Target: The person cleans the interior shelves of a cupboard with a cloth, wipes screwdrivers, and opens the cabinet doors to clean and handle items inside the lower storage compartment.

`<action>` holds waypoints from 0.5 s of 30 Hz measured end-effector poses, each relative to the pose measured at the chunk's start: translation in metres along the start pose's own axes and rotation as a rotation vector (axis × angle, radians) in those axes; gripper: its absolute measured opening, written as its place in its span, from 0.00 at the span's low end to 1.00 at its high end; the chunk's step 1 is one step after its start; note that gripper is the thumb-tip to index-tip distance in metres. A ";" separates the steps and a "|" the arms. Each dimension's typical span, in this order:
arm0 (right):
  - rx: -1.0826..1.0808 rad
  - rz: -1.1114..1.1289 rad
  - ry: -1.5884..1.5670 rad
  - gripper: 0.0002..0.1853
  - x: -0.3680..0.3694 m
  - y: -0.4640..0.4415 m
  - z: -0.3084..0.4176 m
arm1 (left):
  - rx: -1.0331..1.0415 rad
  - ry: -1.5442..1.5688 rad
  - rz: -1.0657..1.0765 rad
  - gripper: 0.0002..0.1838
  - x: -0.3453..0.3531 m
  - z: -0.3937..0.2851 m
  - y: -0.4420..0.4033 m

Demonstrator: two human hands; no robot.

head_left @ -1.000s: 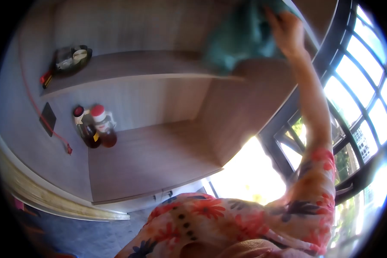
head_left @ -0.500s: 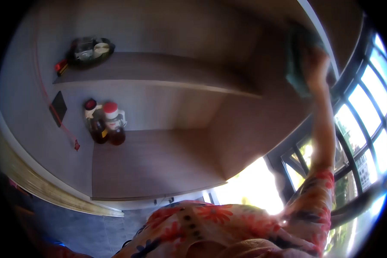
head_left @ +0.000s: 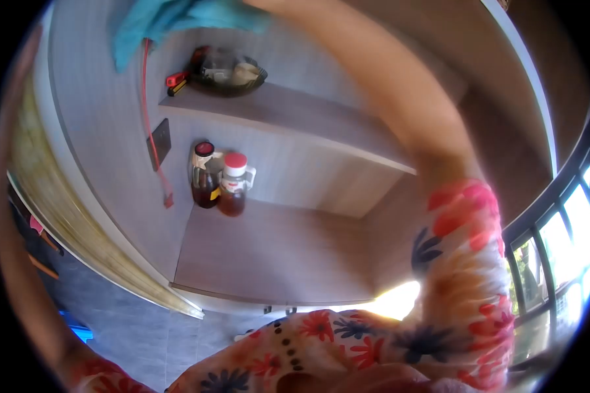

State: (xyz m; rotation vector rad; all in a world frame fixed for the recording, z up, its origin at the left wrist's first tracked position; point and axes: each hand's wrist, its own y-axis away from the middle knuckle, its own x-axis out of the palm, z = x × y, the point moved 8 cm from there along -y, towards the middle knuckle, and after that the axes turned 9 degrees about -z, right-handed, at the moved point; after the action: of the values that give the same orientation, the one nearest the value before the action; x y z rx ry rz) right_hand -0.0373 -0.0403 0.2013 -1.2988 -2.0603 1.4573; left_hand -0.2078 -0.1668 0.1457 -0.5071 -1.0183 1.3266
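A teal cloth (head_left: 177, 19) hangs against the upper left wall of a wooden cabinet, bunched under my right hand (head_left: 263, 4). Only a small part of that hand shows at the top edge; its fingers are cut off. My right arm reaches across the upper shelf. My left arm is raised along the dim left edge, and its fingers cannot be made out. Below the cloth a dark bowl (head_left: 226, 85) with items in it sits on the upper shelf, beside a red-handled tool (head_left: 176, 79). A red cord (head_left: 152, 124) hangs down the wall.
On the lower shelf stand a dark bottle (head_left: 205, 187) and a red-capped jug (head_left: 233, 193) with brown liquid. A dark wall plate (head_left: 158, 144) is on the left wall. The upper shelf's edge (head_left: 308, 136) juts out at mid-height. A barred window (head_left: 560, 242) is at right.
My right hand has swept the cloth from the cabinet's upper right side across to the upper left wall. My left arm has come into view, and the view has shifted.
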 end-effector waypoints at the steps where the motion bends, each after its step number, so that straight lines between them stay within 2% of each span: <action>1: 0.023 0.012 0.008 0.12 -0.016 0.015 -0.016 | 0.003 -0.001 -0.008 0.37 0.000 0.002 0.000; 2: -0.030 0.013 0.109 0.12 -0.035 0.031 -0.035 | 0.008 0.000 -0.014 0.37 0.000 0.004 0.000; 4: 0.223 0.171 0.228 0.12 -0.090 0.077 -0.101 | 0.013 -0.003 -0.014 0.37 0.000 0.008 -0.001; 6: 0.158 0.136 0.443 0.17 -0.163 0.125 -0.148 | 0.018 0.008 -0.022 0.37 0.001 0.012 -0.001; 7: 0.198 0.210 0.631 0.15 -0.204 0.148 -0.174 | 0.028 0.016 -0.029 0.37 0.002 0.010 -0.003; 8: 0.115 0.240 0.730 0.14 -0.250 0.170 -0.187 | 0.041 0.023 -0.046 0.37 0.000 0.005 -0.005; 9: 0.089 0.242 0.856 0.14 -0.309 0.204 -0.229 | 0.041 0.026 -0.051 0.37 -0.002 0.005 -0.005; 10: 0.138 0.245 0.880 0.15 -0.360 0.223 -0.239 | 0.046 0.029 -0.055 0.37 -0.003 0.003 -0.007; 12: 0.366 0.263 0.879 0.17 -0.444 0.257 -0.247 | 0.036 0.037 -0.057 0.37 -0.005 0.004 -0.006; 13: 0.186 0.216 0.916 0.17 -0.456 0.247 -0.214 | 0.020 0.053 -0.058 0.37 -0.004 0.005 -0.006; 14: 0.268 0.255 1.061 0.16 -0.487 0.260 -0.230 | -0.021 0.049 -0.017 0.36 -0.001 0.009 -0.004; 15: 0.233 0.273 1.054 0.16 -0.504 0.265 -0.238 | -0.062 0.043 0.024 0.35 0.002 0.012 -0.001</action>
State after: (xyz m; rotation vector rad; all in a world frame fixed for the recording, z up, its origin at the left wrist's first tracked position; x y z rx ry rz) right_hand 0.5296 -0.2840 0.1981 -1.7495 -1.0257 0.7427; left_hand -0.2173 -0.1682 0.1532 -0.5940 -1.0230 1.3030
